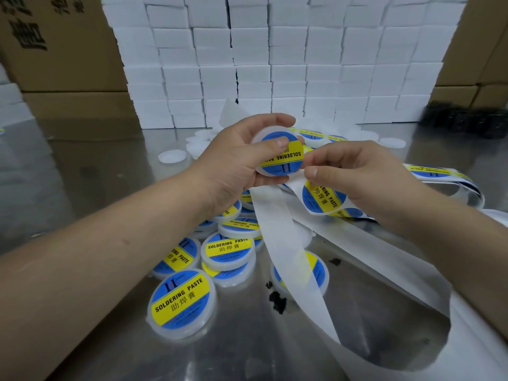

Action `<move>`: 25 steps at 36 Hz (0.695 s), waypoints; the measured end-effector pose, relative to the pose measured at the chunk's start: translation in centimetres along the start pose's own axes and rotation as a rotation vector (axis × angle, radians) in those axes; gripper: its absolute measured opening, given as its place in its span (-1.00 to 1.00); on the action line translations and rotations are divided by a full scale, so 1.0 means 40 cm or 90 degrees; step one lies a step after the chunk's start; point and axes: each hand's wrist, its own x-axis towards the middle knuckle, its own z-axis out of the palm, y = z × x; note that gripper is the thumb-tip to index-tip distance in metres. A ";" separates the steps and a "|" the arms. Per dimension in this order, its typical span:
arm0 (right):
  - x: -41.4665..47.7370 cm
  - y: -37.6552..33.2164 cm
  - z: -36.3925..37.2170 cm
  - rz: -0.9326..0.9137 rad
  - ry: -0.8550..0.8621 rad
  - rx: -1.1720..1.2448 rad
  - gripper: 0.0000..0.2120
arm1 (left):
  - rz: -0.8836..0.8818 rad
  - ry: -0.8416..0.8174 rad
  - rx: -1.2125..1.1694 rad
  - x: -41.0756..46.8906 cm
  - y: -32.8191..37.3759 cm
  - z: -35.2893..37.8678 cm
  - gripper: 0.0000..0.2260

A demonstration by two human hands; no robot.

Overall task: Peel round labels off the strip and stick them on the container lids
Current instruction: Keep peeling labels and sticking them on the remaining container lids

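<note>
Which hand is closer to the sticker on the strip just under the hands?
Right. The right hand is just above the sticker, holding its strip. The left hand is farther up and left, gripping a lid.

steel table (110, 188), labelled lids (181, 301), backing strip (384, 265), white boxes (288, 64)

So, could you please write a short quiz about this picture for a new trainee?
1. True or false: the left hand holds a lid that already carries a label.
2. Where do the labelled lids lie? A) in a bucket B) on the metal table C) on a shelf
3. What does the right hand hold?
Key: 1 true; 2 B; 3 the label strip.
</note>
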 end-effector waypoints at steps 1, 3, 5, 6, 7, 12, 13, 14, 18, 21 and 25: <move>-0.001 0.000 0.000 0.001 -0.001 -0.003 -0.81 | 0.004 0.001 0.005 0.000 -0.001 0.000 -0.81; -0.001 0.000 0.000 0.003 -0.002 -0.002 -0.83 | 0.012 0.004 0.010 0.000 -0.003 0.001 -0.80; -0.002 0.000 0.001 0.003 -0.006 -0.004 -0.84 | 0.015 0.005 0.013 0.000 -0.004 0.002 -0.80; -0.002 -0.001 0.001 0.002 -0.010 -0.006 -0.85 | 0.016 0.005 0.014 0.001 -0.005 0.002 -0.80; -0.002 -0.001 0.001 0.003 -0.011 -0.007 -0.85 | 0.018 0.005 0.015 0.001 -0.005 0.002 -0.80; -0.002 -0.001 0.001 0.009 -0.006 -0.006 -0.79 | 0.026 0.005 0.020 0.000 -0.008 0.003 -0.79; -0.002 -0.002 0.001 0.011 -0.005 -0.007 -0.79 | 0.028 0.006 0.021 0.000 -0.009 0.003 -0.79; -0.002 -0.002 0.001 0.012 -0.005 -0.009 -0.79 | 0.029 0.007 0.021 0.000 -0.009 0.003 -0.79; -0.003 -0.003 0.000 0.016 -0.007 -0.015 -0.80 | 0.032 0.006 0.022 0.000 -0.010 0.002 -0.78; -0.003 -0.002 0.002 0.023 -0.006 -0.022 -0.82 | 0.031 0.002 0.028 0.000 -0.012 0.001 -0.77; -0.003 -0.003 0.000 0.027 -0.009 -0.020 -0.83 | 0.031 -0.004 0.030 0.000 -0.011 -0.001 -0.76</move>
